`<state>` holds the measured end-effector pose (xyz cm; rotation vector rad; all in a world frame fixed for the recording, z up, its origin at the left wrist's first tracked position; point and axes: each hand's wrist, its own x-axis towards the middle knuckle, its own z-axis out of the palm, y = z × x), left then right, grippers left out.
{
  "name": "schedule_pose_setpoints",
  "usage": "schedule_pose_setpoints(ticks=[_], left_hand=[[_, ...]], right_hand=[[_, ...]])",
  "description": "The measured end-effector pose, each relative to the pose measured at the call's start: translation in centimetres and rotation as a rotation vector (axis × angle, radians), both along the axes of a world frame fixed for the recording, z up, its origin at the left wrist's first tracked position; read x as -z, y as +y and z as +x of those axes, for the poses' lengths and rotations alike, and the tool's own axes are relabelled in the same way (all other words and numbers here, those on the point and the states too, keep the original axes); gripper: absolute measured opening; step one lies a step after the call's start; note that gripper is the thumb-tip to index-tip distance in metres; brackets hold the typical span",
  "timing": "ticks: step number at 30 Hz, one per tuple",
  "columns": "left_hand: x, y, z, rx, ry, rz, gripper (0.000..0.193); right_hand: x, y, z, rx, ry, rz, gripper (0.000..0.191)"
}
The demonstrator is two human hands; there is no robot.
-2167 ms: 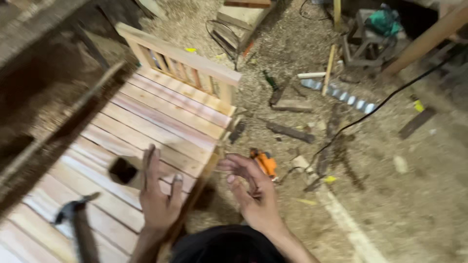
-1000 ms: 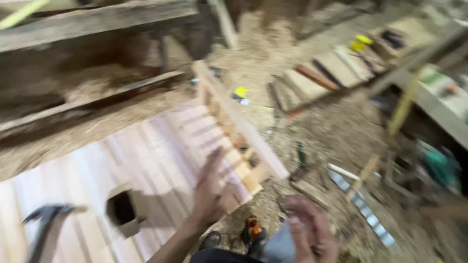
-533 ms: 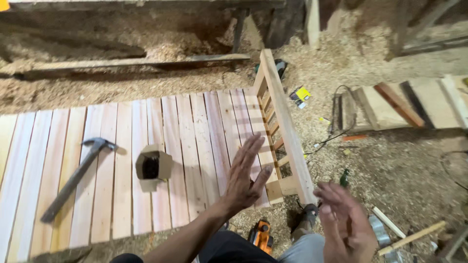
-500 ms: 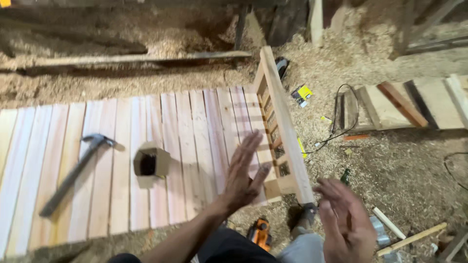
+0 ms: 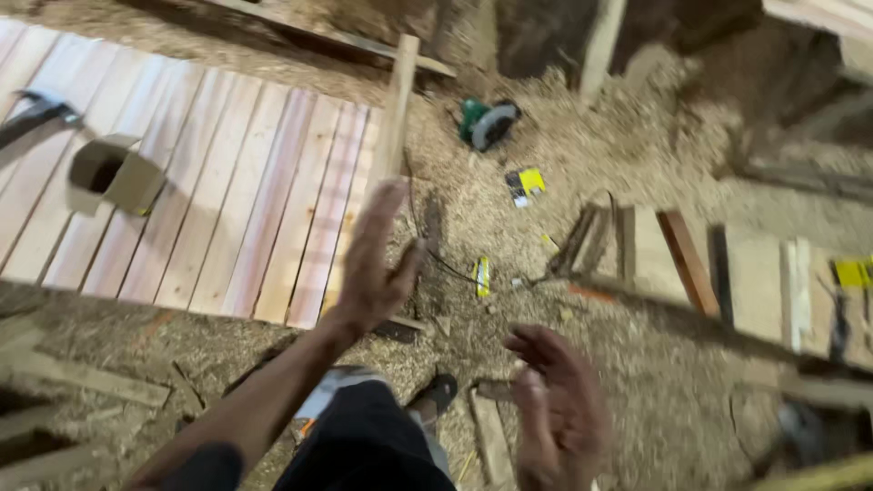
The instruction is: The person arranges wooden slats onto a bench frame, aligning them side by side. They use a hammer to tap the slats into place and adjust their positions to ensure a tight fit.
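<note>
Left hand [image 5: 380, 264]: raised at mid-frame, forearm running in from 7 o'clock; palm flat, fingers [image 5: 386, 205] straight and held close together, thumb set apart; holding nothing.
Right hand [image 5: 559, 409]: low at 5 o'clock, motion-blurred; palm turned up, fingers [image 5: 536, 350] loosely curled and slightly spread; empty.
Nearest thing to left hand: upright end rail [image 5: 394, 114] of the slatted wooden panel, rising toward 12 o'clock from just behind the fingertips; contact could not be told.
Slatted wooden panel [image 5: 227, 191]: pale boards laid side by side, filling the 9 to 11 o'clock area, resting on a sawdust-covered floor [image 5: 637, 145].
Cardboard box [image 5: 114, 173]: small, open-topped, standing on the panel at 9 o'clock; interior dark, contents could not be told.
Hammer [image 5: 32, 114]: on the panel at 10 o'clock, partly cut by the frame edge, just beyond the box.
Green power saw [image 5: 486, 123]: on the floor at 12 o'clock, well apart from both hands.
Yellow packet [image 5: 527, 184]: on the sawdust just below the saw.
Loose boards [image 5: 673, 259]: lying at 3 o'clock, several side by side.
Person's legs [image 5: 364, 441]: dark clothing at 6 o'clock, between the two forearms.
</note>
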<state>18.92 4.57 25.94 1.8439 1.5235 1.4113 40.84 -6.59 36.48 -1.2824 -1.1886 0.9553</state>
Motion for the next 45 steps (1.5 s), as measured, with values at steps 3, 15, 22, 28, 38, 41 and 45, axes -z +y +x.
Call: schedule_pose_setpoints(ticks=[3, 15, 22, 28, 38, 41, 45], left_hand=[[-1.1, 0.0, 3.7, -0.013, -0.036, -0.004, 0.064], [-4.6, 1.4, 7.3, -0.241, -0.074, 0.014, 0.068], [-1.9, 8.2, 6.2, -0.398, -0.029, 0.034, 0.068], [1.0, 19.7, 5.3, -0.583, -0.094, 0.133, 0.064], [-0.1, 34.4, 2.1, -0.869, -0.071, 0.027, 0.065], [-0.4, 36.5, 2.2, -0.876, -0.084, 0.134, 0.064], [0.0, 40.5, 2.9, -1.017, -0.063, 0.077, 0.065]], right_hand=[[-0.3, 1.1, 3.8, -0.046, -0.075, 0.087, 0.037], [-1.5, 9.6, 8.4, -0.335, -0.152, 0.145, 0.042], [0.6, 19.7, 8.2, -0.424, -0.18, 0.045, 0.045], [2.1, 37.2, 5.9, -0.709, -0.26, 0.068, 0.048], [0.4, 55.2, -0.6, -0.889, -0.196, 0.076, 0.041], [0.4, 59.6, -2.3, -0.991, -0.149, 0.119, 0.04], [0.8, 65.6, -4.1, -1.106, -0.075, 0.15, 0.039]])
